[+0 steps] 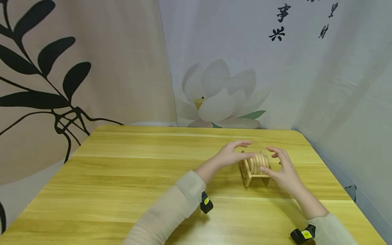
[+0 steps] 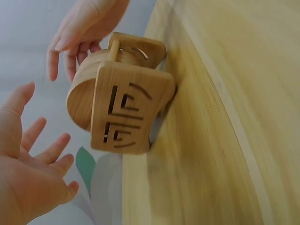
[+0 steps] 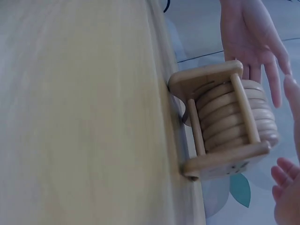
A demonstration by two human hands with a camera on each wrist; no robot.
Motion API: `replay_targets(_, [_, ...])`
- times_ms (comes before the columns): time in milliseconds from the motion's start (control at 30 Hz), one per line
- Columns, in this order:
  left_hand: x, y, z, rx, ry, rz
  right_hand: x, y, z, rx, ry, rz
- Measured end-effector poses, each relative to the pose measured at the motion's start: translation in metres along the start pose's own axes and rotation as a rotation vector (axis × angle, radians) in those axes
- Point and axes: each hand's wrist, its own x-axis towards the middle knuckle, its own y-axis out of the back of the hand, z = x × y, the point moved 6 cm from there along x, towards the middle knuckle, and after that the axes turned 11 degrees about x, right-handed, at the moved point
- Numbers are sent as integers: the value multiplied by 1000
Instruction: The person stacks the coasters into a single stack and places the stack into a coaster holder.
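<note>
A wooden coaster rack (image 1: 246, 174) with cut-out side panels stands on the table, right of its middle. Several round wooden coasters (image 1: 259, 162) sit on edge in a row between the panels. On the rack's left is my left hand (image 1: 230, 154), fingers spread and holding nothing; the left wrist view shows a gap between this hand (image 2: 35, 173) and the rack (image 2: 131, 110). My right hand (image 1: 284, 171) is at the other side, fingers loosely bent, thumb close to the coasters. Whether that thumb touches them I cannot tell.
The yellow wood-grain table (image 1: 122, 190) has its far edge just beyond the rack. Behind hangs a pale curtain (image 1: 137, 61) printed with dark leaves, a lotus and writing. Each wrist carries a small black camera (image 1: 206, 202).
</note>
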Motion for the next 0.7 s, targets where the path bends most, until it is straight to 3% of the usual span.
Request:
replay_targets(400, [-39,39,-18,144,-4,-10,4,19,-17,-134,59,-60])
replay_targets(700, [-73,83,-35,224,-4,32,6,33,-19,-218,81,-108])
